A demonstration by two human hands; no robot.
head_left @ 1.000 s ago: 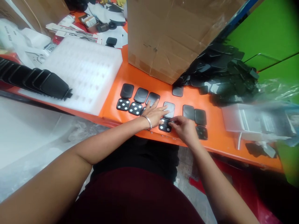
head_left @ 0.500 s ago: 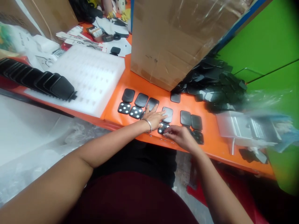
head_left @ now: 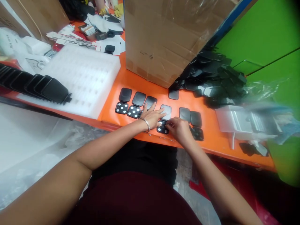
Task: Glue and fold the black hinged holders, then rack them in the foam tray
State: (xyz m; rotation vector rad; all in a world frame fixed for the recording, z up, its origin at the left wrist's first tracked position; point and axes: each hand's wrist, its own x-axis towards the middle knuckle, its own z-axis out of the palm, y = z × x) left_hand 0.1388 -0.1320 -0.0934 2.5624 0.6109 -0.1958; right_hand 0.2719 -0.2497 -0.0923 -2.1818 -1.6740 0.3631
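Several hinged black square cases lie unfolded in a row on the orange table (head_left: 110, 117). Two at the left, one with this dotted half (head_left: 122, 108), show round white dots on their near halves. My left hand (head_left: 152, 118) rests flat with fingers spread across the middle cases, its thumb by another dotted half (head_left: 162, 129). This half belongs to a case with a shiny, pale-looking lid (head_left: 166, 112). At its right upper edge my right hand (head_left: 177, 126) is closed in a pinch; whatever sits between the fingertips is too small to make out. Right of it lie two more open cases (head_left: 196, 118).
A tall cardboard box (head_left: 161, 40) stands behind the row. A white foam block (head_left: 79, 72) with stacked black pieces (head_left: 52, 89) is at the left. Dark flat pieces (head_left: 211, 72) are heaped at the back right, near a translucent tray (head_left: 231, 120).
My right hand has moved from the near right corner of the dotted half up along its right side. My left hand stays spread in place. The view has shifted slightly.
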